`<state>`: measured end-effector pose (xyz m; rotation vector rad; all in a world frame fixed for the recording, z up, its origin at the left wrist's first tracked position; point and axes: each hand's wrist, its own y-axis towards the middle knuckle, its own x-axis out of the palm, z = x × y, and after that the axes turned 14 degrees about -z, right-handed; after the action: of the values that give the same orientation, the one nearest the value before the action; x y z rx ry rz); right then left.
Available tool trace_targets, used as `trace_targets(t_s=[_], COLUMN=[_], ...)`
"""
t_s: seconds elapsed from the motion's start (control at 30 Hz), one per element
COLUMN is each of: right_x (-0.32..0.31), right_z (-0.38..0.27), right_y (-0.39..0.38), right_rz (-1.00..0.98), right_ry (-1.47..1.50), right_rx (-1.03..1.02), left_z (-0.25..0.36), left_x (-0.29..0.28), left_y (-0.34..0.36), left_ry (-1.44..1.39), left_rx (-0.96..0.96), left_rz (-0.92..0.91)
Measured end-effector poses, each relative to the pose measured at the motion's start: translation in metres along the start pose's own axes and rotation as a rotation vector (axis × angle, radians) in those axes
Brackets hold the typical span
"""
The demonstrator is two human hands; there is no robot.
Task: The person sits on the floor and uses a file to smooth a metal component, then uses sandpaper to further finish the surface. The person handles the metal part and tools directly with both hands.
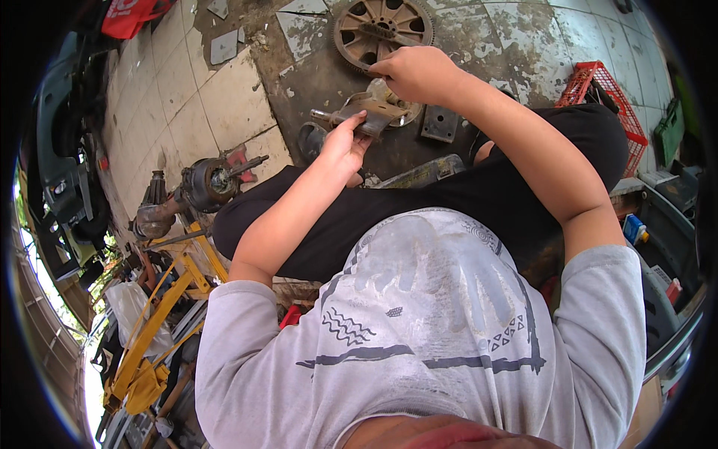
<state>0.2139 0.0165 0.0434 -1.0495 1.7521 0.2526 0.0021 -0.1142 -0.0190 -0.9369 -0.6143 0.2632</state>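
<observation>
Grey shirt (426, 299) nearest cam, L hand (344, 152) gripping metal part (380, 112), long axis approx. L–R, R hand (423, 73) grip unclear.

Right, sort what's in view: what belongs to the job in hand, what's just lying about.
Likely in the job:
brown metal part, held in the left hand
toothed wheel, close by the right hand

Seemingly just lying about:
red crate
yellow metal frame
greasy housing with a shaft
</observation>
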Motion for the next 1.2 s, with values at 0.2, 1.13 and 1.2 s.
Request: trace_targets(t_s=[0.2,1.13,1.2], right_x=[0.011,0.012,0.015], right_z=[-0.002,-0.002,-0.008], right_y=[-0.011,-0.016,-0.021], right_rz=[-0.070,-0.112,-0.139], right_ry=[0.018,0.078,0.064], right_rx=[-0.019,-0.047,-0.055], left_z=[0.005,-0.010,-0.004], left_x=[0.011,0.042,0.045], left_y=[0.000,0.015,0.020], left_ry=[-0.014,-0.013,-0.070], left_rx=[-0.001,-0.004,0.028], left_rz=[-0.014,-0.042,-0.063])
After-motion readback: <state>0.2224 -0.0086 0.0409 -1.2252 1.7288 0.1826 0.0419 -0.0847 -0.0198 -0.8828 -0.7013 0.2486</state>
